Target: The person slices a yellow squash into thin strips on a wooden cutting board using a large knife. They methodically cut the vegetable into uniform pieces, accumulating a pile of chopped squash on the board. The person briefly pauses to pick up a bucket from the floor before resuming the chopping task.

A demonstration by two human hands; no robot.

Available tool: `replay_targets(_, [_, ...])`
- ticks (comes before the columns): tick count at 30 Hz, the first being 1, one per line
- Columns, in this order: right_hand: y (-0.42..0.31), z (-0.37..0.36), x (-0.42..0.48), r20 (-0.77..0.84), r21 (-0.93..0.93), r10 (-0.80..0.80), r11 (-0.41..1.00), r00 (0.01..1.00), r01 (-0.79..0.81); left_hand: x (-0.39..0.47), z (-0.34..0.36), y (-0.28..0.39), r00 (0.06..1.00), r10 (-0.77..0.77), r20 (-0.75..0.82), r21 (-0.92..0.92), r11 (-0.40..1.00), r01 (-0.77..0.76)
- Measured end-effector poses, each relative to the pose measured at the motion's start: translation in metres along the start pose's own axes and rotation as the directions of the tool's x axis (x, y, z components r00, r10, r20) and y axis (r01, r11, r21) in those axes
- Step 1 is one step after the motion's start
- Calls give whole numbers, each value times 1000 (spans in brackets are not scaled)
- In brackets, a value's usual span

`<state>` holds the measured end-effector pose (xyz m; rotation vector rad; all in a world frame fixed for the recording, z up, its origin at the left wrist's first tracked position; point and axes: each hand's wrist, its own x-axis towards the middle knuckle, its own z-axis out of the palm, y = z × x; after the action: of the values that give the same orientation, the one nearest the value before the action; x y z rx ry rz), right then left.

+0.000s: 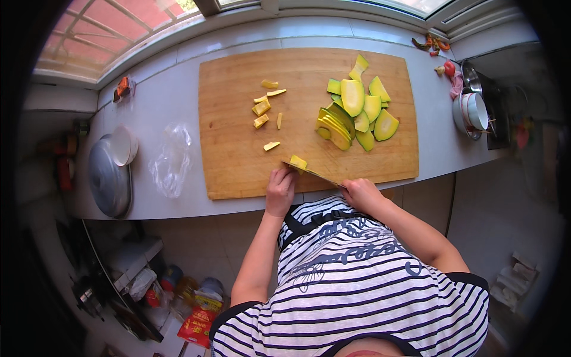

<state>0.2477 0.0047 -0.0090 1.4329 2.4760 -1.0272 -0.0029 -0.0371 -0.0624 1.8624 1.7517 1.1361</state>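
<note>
A large wooden cutting board (241, 165) lies on the counter before me. Close to its near edge, my right hand (360, 192) grips a kitchen knife (322, 175), whose blade slants to the left. Beside the blade's far end is a yellow piece of squash (298, 161); my left hand (282, 182) is right by it with fingers bent, and whether it holds that piece is hidden. Green-rimmed squash slices (352, 97) lie piled on the board's right half. Several small yellow offcuts (261, 107) are scattered on its left half.
Left of the board lie a crumpled clear plastic bag (171, 160), a grey metal lid (107, 183) and a white bowl (124, 145). Stacked bowls (473, 111) stand at the right, near a red vegetable piece (449, 68). A window frame (232, 11) runs behind the counter.
</note>
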Motion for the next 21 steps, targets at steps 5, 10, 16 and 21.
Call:
replay_targets(5, [2,-6,6,2,-8,10,1000,1000,-10,1,-2,-1,999,20,49,40,999,-22])
replay_targets(10, [-11,-33,-15,-257,227,26,973,966,34,18,0,-5,927,277,253,267,901,-342])
replay_targets(16, [5,-57,-35,-430,377,247,923,869,-76,85,-12,-42,957,269,104,503,816,-284])
replay_targets(21, [7,-60,-50,-405,492,383,857,830,-156,110,39,12,974,158,165,186,964,-188])
